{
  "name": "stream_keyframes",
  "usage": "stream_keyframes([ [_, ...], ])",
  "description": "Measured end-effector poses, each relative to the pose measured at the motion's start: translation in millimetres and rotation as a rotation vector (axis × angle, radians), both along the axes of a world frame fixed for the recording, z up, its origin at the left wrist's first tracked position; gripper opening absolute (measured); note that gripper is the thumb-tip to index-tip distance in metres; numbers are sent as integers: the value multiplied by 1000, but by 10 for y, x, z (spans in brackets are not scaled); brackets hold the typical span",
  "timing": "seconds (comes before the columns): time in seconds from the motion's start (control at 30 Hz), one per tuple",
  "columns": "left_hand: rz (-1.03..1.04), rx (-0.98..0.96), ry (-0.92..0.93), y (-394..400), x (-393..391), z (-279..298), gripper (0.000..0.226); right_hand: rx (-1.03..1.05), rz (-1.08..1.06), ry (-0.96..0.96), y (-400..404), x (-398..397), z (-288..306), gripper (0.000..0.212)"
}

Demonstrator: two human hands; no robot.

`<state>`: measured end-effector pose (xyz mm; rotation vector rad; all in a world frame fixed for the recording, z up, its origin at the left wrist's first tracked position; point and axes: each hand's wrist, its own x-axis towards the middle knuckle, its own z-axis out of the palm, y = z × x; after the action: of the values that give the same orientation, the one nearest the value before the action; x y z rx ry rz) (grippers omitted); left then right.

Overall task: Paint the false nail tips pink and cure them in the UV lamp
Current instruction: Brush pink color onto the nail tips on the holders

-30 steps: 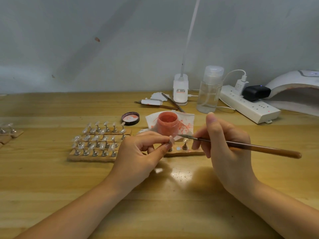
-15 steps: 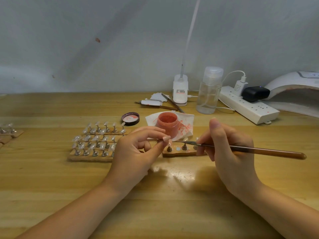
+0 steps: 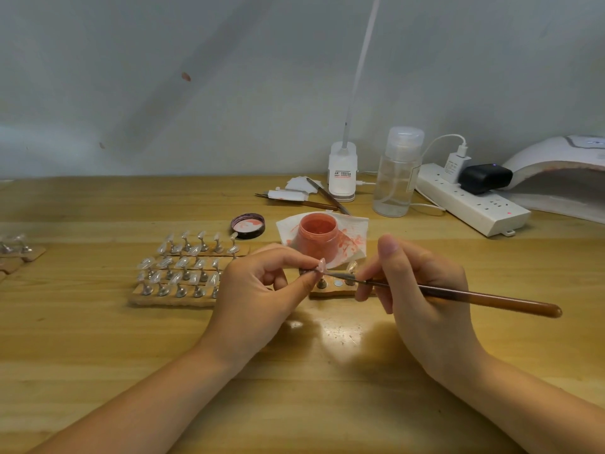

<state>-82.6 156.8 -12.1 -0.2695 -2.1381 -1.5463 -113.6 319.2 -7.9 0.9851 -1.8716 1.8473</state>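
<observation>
- Pink paint covered the nail tip (image 3: 321, 265), which the left hand (image 3: 262, 290) pinched on its small stand between thumb and forefinger, above the near wooden strip (image 3: 330, 292)
- The right hand (image 3: 415, 290) had its fingers wrapped around the brush (image 3: 458, 294), bristle end touching that nail tip
- The open paint jar (image 3: 318, 235) stood on a stained tissue (image 3: 355, 239) just behind the hands, its lid (image 3: 247, 226) to the left
- Clear unpainted tips (image 3: 180, 267) stood in rows on the tabletop (image 3: 98, 339), left of the hands
- The UV lamp (image 3: 563, 178) sat at the far right, beside a power strip (image 3: 471, 199)
</observation>
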Motion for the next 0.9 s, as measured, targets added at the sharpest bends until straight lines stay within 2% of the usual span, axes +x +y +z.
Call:
stream_keyframes([
  [0.17,13,-16,-8,-2,-1,1,7,-64,1,-30,10,12,11,38],
  [0.4,4,8,1,12,-3,8,6,-12,-21,-49,-26,-12,6,33],
  [0.57,11,9,-12,0,-8,-6,6,4,29,-29,-1,17,-16,40],
  [0.77,21,-14,-14,-2,-7,-11,7,12,-71,6,-11,-29,16,33],
  [0.9,21,-4,-12,7,-6,0,8,34,-48,7,-12,-11,-5,33],
])
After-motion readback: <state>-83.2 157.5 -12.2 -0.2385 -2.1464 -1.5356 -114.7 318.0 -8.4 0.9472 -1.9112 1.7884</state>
